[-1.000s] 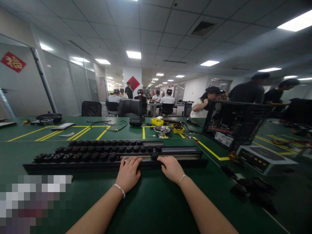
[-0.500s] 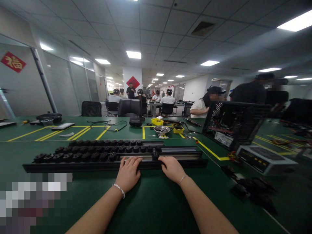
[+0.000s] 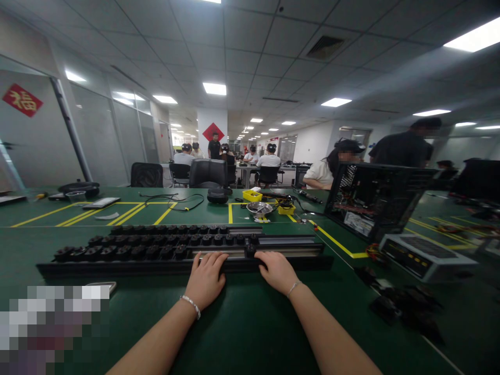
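Observation:
Black power tracks (image 3: 128,266) lie in parallel rows across the green table, with several round black socket modules on them. My left hand (image 3: 206,276) lies over the front wall of the nearest track; its fingers reach across the top edge and its thumb stays in front. Just right of it, one socket module (image 3: 250,251) sits alone on the bare stretch of that track. The curled fingers of my right hand (image 3: 278,271) are against this module's right side, its thumb at the track's front wall. Where exactly those fingertips grip is partly hidden.
To the right stand an open computer case (image 3: 375,203) and a power supply unit (image 3: 425,256), with blurred dark parts (image 3: 410,307) nearer. Behind the tracks are a metal bowl (image 3: 260,209), yellow trays (image 3: 252,195) and a cable (image 3: 175,200). A person (image 3: 320,172) sits across the table.
The lone socket module looks turned and sits slightly lower and further right. My right hand has shifted very slightly right; the left has stayed still. In the background, people have moved.

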Tool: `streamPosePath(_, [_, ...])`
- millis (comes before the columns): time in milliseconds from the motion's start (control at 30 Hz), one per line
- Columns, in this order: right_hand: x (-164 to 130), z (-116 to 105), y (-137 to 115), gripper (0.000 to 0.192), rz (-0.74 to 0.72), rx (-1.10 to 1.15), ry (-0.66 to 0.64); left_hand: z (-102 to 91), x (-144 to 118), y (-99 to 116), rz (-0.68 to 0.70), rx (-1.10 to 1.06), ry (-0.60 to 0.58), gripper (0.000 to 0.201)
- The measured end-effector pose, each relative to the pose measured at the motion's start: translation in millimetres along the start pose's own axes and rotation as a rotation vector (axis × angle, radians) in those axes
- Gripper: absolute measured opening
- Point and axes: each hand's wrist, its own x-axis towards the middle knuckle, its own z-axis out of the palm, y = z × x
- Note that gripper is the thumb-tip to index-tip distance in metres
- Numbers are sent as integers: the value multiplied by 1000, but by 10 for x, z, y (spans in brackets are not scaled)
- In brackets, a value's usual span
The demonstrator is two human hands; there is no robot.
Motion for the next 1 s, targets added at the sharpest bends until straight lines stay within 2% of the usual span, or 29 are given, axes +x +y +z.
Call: streamPosePath(1000, [-12,-29,40,30,17,59,13,10,-1,-5,1,-8,13,45])
